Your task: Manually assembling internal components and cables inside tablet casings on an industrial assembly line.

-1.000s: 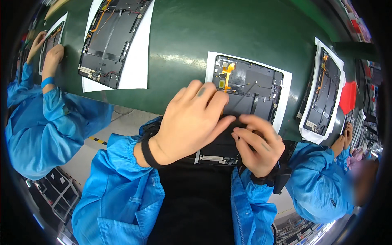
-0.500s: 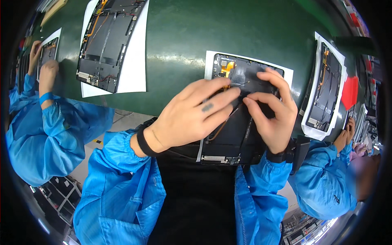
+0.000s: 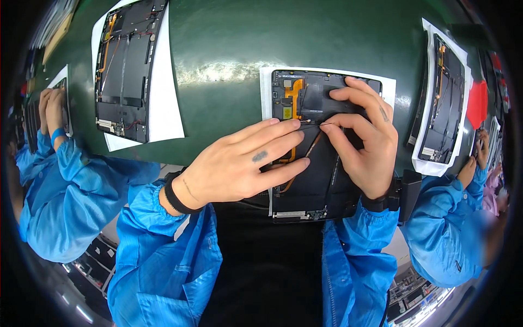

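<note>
Your right hand [image 3: 366,136] seems to pinch a thin wire [image 3: 317,125] over the open tablet [image 3: 311,192], near you on white paper [image 3: 266,101]; your left hand [image 3: 237,166] lies loosely spread on its left. A sharp tug could snap the wire.

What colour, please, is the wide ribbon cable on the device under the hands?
The wide ribbon cable is orange, showing best in the head view.
</note>
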{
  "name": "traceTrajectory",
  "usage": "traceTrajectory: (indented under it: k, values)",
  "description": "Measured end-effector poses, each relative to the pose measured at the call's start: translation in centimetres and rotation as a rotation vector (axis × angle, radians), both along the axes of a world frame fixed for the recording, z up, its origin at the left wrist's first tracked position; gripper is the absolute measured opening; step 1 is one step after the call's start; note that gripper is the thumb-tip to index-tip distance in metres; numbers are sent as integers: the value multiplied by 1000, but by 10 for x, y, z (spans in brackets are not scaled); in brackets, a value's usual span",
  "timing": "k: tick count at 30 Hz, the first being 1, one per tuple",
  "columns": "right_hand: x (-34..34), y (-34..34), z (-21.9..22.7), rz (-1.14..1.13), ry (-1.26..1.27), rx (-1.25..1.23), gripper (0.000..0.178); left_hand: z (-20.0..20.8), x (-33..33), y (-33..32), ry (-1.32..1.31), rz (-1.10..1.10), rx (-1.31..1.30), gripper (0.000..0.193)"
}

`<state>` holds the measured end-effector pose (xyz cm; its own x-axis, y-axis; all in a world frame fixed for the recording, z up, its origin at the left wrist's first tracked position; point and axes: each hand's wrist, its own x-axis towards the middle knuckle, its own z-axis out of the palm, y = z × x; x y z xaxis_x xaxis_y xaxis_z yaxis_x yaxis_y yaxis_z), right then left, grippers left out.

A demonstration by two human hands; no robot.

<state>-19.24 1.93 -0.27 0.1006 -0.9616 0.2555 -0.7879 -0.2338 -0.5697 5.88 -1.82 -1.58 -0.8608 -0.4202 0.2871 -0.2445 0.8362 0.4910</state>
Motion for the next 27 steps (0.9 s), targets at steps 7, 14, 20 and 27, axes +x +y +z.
traceTrajectory:
  k: [7, 14, 20, 27]
  values:
    - [-1, -1, 0, 14, 9, -14, 17, 0, -1, 0, 0, 3, 3, 40]
    - [0, -1, 1, 7, 16, -12, 18, -1, -4, -1, 38, 0, 18, 40]
    - [0, -2, 2, -1, 20, -9, 18, -1, -6, -1, 30, 8, 31, 41]
    - [2, 0, -1, -5, 19, -24, 18, -1, -8, -1, 14, 4, -24, 51]
